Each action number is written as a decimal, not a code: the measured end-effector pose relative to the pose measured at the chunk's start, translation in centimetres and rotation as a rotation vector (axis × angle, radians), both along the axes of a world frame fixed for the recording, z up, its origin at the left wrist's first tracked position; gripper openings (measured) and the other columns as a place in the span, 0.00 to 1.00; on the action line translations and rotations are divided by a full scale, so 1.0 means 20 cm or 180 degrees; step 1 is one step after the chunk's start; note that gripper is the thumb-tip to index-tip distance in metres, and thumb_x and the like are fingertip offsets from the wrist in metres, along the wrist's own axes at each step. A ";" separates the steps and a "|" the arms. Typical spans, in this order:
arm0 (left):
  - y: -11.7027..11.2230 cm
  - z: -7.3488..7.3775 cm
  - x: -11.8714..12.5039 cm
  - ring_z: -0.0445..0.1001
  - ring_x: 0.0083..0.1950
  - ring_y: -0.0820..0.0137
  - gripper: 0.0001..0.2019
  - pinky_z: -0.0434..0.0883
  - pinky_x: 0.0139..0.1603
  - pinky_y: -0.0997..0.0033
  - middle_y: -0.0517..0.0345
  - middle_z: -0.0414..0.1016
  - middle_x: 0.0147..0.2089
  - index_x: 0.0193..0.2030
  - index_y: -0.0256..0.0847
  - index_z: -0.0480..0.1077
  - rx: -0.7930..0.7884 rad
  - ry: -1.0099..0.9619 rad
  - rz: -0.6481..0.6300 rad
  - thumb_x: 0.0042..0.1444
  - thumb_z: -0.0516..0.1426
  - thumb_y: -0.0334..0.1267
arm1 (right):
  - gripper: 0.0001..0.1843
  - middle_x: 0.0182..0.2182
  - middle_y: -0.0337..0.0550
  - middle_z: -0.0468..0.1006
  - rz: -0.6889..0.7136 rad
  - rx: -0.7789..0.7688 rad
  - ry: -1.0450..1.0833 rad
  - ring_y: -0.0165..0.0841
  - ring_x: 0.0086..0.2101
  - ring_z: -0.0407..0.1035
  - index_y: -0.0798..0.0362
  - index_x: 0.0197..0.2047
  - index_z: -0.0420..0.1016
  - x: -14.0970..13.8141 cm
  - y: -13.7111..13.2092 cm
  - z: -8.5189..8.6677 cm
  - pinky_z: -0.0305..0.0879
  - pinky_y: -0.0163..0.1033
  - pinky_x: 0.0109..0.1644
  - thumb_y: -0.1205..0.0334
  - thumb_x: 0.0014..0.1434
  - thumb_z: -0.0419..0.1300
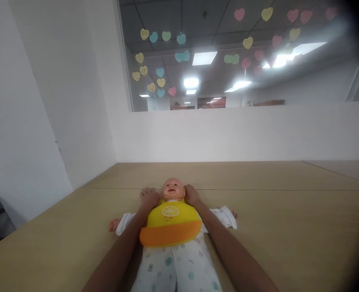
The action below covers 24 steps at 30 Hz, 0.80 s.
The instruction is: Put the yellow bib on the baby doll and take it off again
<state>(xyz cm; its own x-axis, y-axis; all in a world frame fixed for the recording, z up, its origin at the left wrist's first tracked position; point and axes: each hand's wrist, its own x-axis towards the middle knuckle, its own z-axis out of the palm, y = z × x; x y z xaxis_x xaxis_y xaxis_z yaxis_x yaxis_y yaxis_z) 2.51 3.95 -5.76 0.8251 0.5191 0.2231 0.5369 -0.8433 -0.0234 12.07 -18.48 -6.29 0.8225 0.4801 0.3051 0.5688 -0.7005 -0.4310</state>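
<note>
The doll (173, 190) lies face up on the table (276, 227), arms spread, a pose that leaves both sides of its neck reachable. The bib (167, 229) covers its chest, pocket toward the legs. The right hand (192, 195) is curled by the ear and looks closed on a yellow bit of the bib; the left hand (150, 197) rests opposite, its grip impossible to tell. Bare tabletop flanks the doll, with open room beyond its head before the wall (228, 136).
</note>
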 end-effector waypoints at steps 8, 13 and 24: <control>0.00 0.01 -0.01 0.65 0.69 0.43 0.25 0.59 0.65 0.48 0.28 0.68 0.68 0.64 0.33 0.71 0.0008 -0.0017 -0.0065 0.69 0.45 0.44 | 0.12 0.45 0.54 0.79 0.0070 0.0023 0.0111 0.36 0.44 0.70 0.61 0.44 0.79 -0.03 -0.01 0.03 0.57 0.38 0.43 0.59 0.64 0.67; 0.00 0.01 -0.01 0.66 0.67 0.43 0.25 0.59 0.64 0.48 0.28 0.69 0.66 0.63 0.33 0.72 0.0005 -0.0038 -0.0045 0.69 0.46 0.45 | 0.11 0.47 0.55 0.79 0.0065 -0.0002 0.0135 0.36 0.45 0.69 0.62 0.47 0.79 -0.03 -0.01 0.03 0.56 0.38 0.43 0.62 0.67 0.63; -0.03 0.04 -0.04 0.66 0.67 0.44 0.25 0.60 0.63 0.51 0.29 0.70 0.66 0.62 0.31 0.71 0.0007 -0.0019 -0.0034 0.70 0.44 0.42 | 0.10 0.45 0.54 0.79 0.0088 -0.0032 0.0142 0.36 0.42 0.68 0.62 0.48 0.79 -0.03 -0.01 0.04 0.55 0.38 0.41 0.65 0.67 0.61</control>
<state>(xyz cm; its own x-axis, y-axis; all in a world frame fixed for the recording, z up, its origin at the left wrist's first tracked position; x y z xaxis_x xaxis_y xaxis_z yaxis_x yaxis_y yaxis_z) 1.81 3.26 -4.93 0.8292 0.5098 0.2292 0.5280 -0.8490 -0.0219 11.46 -18.77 -5.55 0.8216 0.5057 0.2633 0.5683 -0.6892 -0.4495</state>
